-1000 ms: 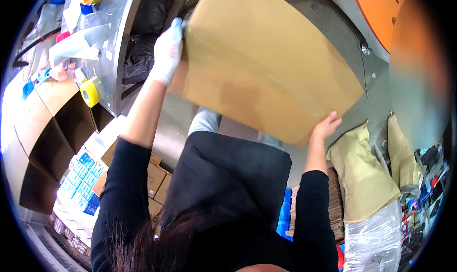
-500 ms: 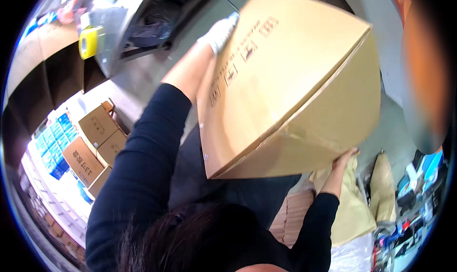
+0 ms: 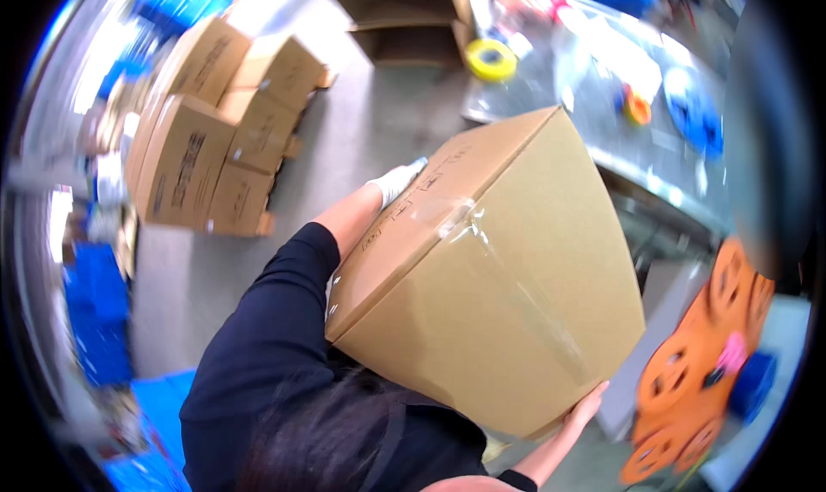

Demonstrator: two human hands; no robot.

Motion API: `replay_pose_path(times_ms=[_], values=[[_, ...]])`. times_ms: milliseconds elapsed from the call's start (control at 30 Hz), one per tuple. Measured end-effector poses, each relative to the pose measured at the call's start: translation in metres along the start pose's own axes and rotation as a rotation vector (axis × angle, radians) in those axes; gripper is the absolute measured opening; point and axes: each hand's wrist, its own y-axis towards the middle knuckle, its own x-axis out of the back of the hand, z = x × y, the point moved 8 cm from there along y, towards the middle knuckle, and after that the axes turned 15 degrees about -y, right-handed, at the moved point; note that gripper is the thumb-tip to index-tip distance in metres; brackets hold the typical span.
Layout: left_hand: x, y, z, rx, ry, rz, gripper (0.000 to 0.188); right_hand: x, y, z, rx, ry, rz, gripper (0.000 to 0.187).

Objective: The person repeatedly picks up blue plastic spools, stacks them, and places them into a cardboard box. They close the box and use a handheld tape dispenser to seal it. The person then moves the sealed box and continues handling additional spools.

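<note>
A large brown cardboard box, its seam closed with clear tape, is held tilted in front of my body. My left hand, in a white glove, presses against the printed left side of the box near its far end. My right hand is bare and supports the lower right edge, with most of its fingers hidden beneath the box. Both arms are in dark sleeves and reach around the carton.
Stacked cartons stand on a pallet at left. A metal worktable lies beyond the box, bearing a yellow tape roll. An orange cut-out panel stands at right, and blue bins are at far left.
My body has turned left, bringing the stacked cartons and worktable further into view. The box has turned with me, so its taped face now shows. Both hands keep hold of it.
</note>
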Motion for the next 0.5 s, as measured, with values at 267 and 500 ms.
replay_pose_path(times_ms=[267, 500], values=[[0.16, -0.264, 0.09, -0.123, -0.562, -0.104, 0.056, -0.074, -0.1, 0.308, 0.609, -1.047, 0.112, 0.072], [0.293, -0.201, 0.304, -0.162, -1.219, -0.1, 0.059, -0.288, -0.158, 0.378, 0.83, -1.493, 0.14, 0.081]])
